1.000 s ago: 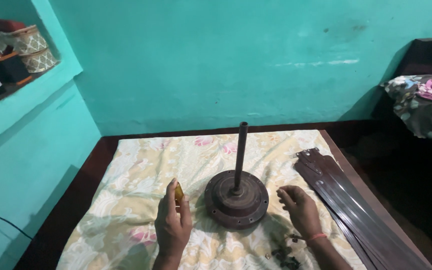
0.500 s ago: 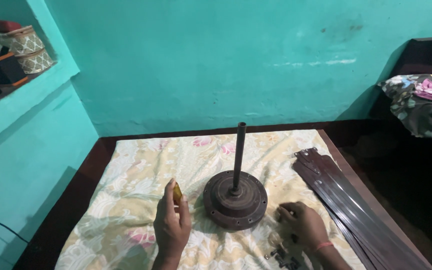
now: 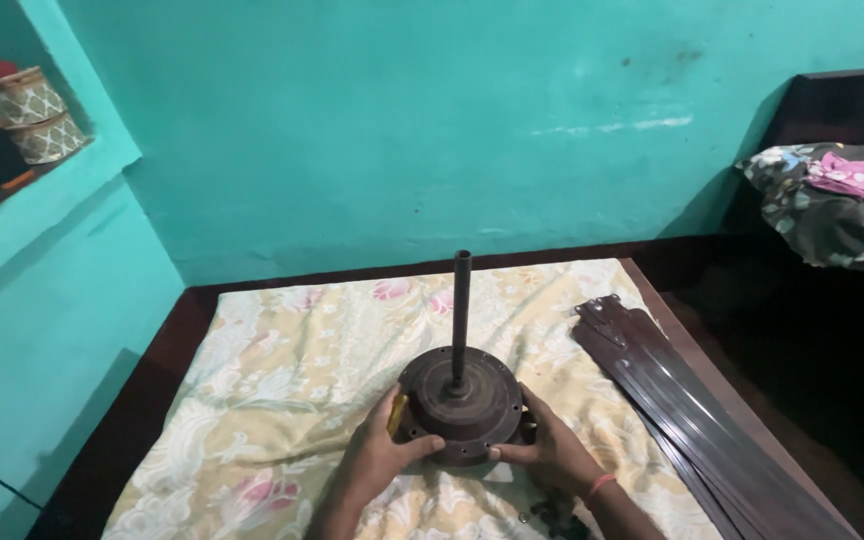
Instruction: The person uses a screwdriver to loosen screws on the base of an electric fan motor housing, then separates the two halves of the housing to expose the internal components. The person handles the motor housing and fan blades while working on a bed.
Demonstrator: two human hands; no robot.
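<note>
Both hands clasp the round motor housing (image 3: 460,405) on the floral sheet (image 3: 282,380). The left hand (image 3: 380,455) also pinches a small yellow piece (image 3: 397,414) against its rim; the right hand (image 3: 550,452) curls fingers around the opposite edge.

A dark wooden bed (image 3: 167,345) is carrying a floral cloth (image 3: 282,380) spread over most of its top. At the centre of the cloth a round brown fan motor (image 3: 460,405) is standing, rod upright. At three o'clock, dark fan blades (image 3: 682,400) are lying stacked; at six o'clock, small dark screws (image 3: 552,515) are lying
</note>
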